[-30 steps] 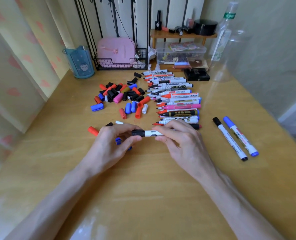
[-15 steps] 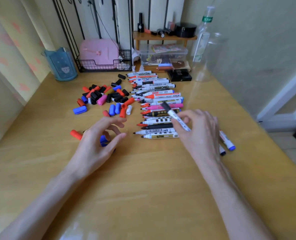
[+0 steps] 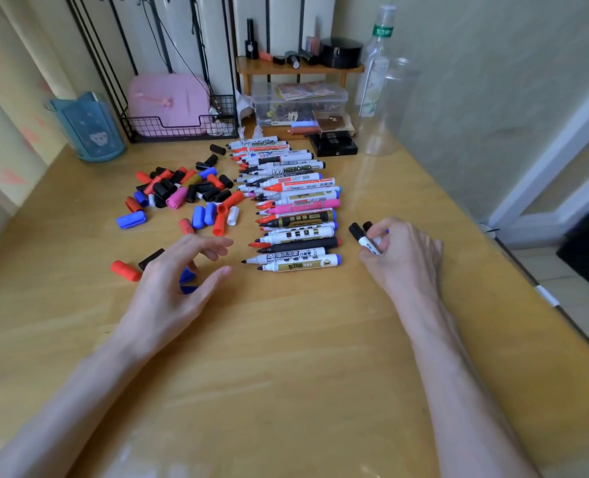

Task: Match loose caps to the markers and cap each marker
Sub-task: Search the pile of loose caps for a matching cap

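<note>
A row of uncapped markers [image 3: 293, 208] lies side by side down the middle of the wooden table [image 3: 286, 357], tips pointing left. Left of it sits a pile of loose caps [image 3: 182, 191] in black, red, blue and pink. My right hand [image 3: 403, 257] grips a white marker with a black cap [image 3: 363, 238], right of the row; a second black-capped marker lies beside it, mostly hidden by my fingers. My left hand [image 3: 175, 288] hovers with fingers spread and holds nothing. Under it lie blue caps [image 3: 186, 281], with a red cap [image 3: 125, 270] and a black cap [image 3: 151, 257] to its left.
At the back stand a blue cup [image 3: 86, 129], a wire basket with a pink case [image 3: 172, 108], a small wooden shelf [image 3: 300, 69], a clear storage box [image 3: 300, 101], a bottle [image 3: 377, 60] and a clear jar [image 3: 387, 108]. The table's right edge drops to the floor.
My right hand carried the capped black marker from the table's middle to the right of the row. My left hand let go of it and opened.
</note>
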